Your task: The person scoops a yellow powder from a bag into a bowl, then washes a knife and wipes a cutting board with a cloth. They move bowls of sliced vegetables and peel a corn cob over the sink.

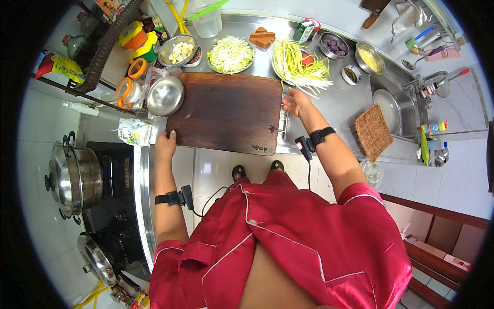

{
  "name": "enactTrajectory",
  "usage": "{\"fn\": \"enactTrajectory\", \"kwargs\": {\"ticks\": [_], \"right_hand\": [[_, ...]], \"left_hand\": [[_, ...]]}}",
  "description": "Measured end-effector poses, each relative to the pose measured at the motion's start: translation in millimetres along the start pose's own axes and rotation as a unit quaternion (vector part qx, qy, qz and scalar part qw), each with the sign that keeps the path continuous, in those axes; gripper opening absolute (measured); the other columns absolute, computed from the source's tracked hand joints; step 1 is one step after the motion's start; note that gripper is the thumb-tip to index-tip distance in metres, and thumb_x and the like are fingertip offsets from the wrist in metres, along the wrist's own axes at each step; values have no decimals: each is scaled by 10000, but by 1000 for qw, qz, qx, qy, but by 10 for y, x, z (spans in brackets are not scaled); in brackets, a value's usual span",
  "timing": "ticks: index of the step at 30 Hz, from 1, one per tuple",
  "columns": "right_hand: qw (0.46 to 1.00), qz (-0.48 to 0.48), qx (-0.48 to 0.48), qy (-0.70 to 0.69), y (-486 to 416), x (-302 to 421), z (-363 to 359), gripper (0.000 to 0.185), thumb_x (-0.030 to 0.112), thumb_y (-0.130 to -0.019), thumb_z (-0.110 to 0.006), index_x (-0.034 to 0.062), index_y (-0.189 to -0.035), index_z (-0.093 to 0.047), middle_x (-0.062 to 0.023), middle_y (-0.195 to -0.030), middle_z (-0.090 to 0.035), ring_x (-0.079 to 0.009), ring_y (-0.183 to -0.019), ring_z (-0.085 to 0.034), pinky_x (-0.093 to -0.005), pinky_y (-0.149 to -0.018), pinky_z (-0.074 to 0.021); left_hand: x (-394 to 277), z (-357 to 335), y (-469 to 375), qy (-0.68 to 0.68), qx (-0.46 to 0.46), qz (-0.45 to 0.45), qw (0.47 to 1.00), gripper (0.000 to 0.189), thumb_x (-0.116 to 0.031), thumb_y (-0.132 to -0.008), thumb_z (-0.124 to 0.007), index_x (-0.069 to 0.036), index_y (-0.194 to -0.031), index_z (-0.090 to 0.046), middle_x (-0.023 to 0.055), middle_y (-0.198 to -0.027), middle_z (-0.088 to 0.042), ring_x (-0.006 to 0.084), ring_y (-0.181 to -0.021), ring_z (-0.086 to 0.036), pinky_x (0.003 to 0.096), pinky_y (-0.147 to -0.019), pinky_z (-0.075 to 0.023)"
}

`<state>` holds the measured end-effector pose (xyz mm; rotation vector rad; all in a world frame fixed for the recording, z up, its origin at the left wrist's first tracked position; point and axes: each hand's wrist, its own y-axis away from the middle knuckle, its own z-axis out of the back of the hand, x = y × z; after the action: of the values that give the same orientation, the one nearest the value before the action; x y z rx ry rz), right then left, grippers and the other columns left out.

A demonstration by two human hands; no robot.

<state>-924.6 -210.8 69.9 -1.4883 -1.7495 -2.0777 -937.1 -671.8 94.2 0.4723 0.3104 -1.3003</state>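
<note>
A dark wooden cutting board (227,112) lies on the steel counter, its near edge over the floor. My left hand (166,143) grips the board's near left corner, thumb on top. At the board's far right edge, my right hand (295,102) is held with fingers apart and holds nothing; whether it touches the edge I cannot tell. Beyond it is a plate of yellow-green garlic chives (297,67) with something red among them. A plate of shredded pale green vegetable (230,55) stands behind the board. An upturned metal bowl (166,95) sits by the board's left edge.
On the left are a metal bowl of garlic cloves (181,52), orange-lidded jars (129,90) and a gas stove (115,174) with a large steel pot (75,179). On the right stand a wicker basket (373,132), several small bowls and a sink (409,104). A cleaver (373,11) hangs on the wall.
</note>
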Motion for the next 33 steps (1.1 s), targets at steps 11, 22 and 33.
{"fn": "enactTrajectory", "kwargs": {"ticks": [11, 22, 33], "right_hand": [[979, 27, -12, -203, -398, 145, -50, 141, 171, -906, -482, 38, -941, -513, -74, -737, -588, -149, -551, -566, -253, -415, -447], [967, 106, -183, -143, -351, 296, -137, 147, 31, -817, -488, -59, -893, -576, -153, -735, -623, -185, -468, -557, -309, -384, -391], [958, 171, -187, -131, -247, 205, 1053, 92, 1, -808, -464, -54, -808, -537, -131, -637, -565, -187, -431, -505, -296, -342, -339]], "left_hand": [[40, -183, -256, -31, -29, -27, 999, 487, -318, -834, -556, 84, -1107, -539, 306, -1049, -570, 434, -1007, -541, 437, -883, -422], [29, -307, -327, -42, -51, -73, 995, 429, -224, -815, -592, 72, -1122, -543, 279, -1099, -562, 413, -1032, -537, 423, -896, -425], [128, -330, -412, -38, -27, -70, 996, 484, -256, -802, -594, 75, -1149, -528, 276, -1124, -552, 405, -1050, -531, 408, -923, -413]]}}
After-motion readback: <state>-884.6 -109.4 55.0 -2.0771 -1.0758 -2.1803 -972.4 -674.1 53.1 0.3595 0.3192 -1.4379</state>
